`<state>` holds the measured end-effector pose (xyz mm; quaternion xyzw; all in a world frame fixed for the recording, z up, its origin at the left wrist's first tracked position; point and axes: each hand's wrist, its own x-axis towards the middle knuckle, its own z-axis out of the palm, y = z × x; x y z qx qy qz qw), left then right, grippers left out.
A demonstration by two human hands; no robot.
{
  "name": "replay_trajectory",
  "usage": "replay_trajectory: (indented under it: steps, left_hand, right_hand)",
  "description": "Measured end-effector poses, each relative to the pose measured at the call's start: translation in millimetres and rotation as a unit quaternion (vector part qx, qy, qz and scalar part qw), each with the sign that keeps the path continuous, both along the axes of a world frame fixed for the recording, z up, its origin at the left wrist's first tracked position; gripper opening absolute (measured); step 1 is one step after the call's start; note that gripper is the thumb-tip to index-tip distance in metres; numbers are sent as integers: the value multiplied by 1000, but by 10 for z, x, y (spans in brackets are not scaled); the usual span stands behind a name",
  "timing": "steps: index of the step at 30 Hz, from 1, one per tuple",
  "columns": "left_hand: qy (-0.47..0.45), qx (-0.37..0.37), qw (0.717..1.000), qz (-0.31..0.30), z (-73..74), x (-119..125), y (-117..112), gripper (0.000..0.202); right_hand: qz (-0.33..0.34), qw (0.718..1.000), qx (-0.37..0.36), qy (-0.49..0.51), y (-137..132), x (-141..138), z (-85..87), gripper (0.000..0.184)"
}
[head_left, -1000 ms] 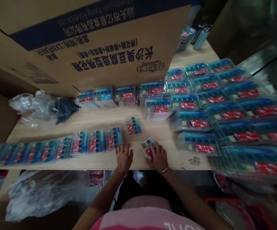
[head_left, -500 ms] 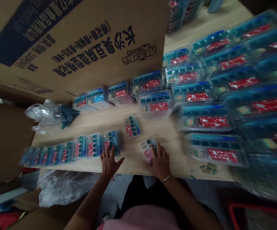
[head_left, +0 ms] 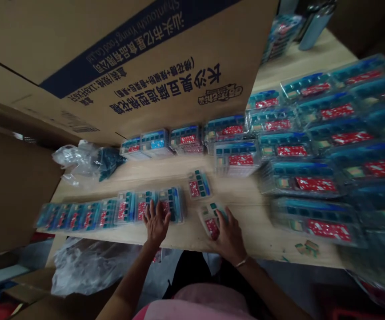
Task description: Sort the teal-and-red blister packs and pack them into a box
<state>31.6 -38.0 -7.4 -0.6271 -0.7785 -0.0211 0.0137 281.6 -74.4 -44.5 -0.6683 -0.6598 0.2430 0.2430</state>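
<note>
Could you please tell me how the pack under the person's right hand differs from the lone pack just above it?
The right hand covers part of the right-hand pack, while the lone pack lies uncovered on the table. The right-hand pack's red label sits at its near end; the lone pack's red label sits on its left side. Both are small clear packs with teal cells.

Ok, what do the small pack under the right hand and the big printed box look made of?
The small blue-and-red pack looks like clear, glossy moulded plastic: its walls shine and show the contents. The big brown printed carton looks like matte cardboard, probably corrugated: dull tan surface, creased flaps.
</note>
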Motion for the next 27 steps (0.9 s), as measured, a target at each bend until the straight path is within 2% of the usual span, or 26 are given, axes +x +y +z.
replay_trajectory:
  steps: [3, 5, 7, 9, 12, 15, 19, 23, 25, 27]
  left_hand:
    - [-86, 65, 994, -32, 52, -185, 8, 56]
    - [-116, 106, 986, -47, 130, -341, 43, 54]
    - [-99, 123, 987, -39, 221, -510, 102, 53]
    - [-61, 107, 992, -11, 289, -677, 173, 53]
    - [-31, 37, 999, 24, 289, -872, 257, 59]
    - [-21, -2, 1000, 15, 207, -951, 278, 66]
    - [-16, 12, 1000, 6, 189, -963, 287, 70]
    - [-17, 59, 994, 89, 255, -1061, 344, 75]
    - [-23, 44, 992, 118, 242, -1128, 359, 77]
    - [-23, 26, 992, 120, 201, -1173, 353, 79]
  right_hand:
    - [14, 999, 21, 42, 226, -601, 354, 86]
    - [26, 999, -4, 44, 429, -1045, 511, 91]
    - [43, 998, -45, 33, 597, -1399, 559, 93]
    - [49, 996, -68, 23, 684, -1603, 511, 89]
    - [38, 998, -40, 14, 668, -1676, 361, 73]
    - [37, 999, 0, 6, 594, -1659, 242, 66]
    - [31, 999, -3, -16, 558, -1688, 199, 68]
    - [36, 998, -19, -40, 576, -1713, 199, 69]
    - [34, 998, -29, -44, 582, -1715, 189, 70]
    - [33, 998, -37, -38, 581, -1720, 171, 71]
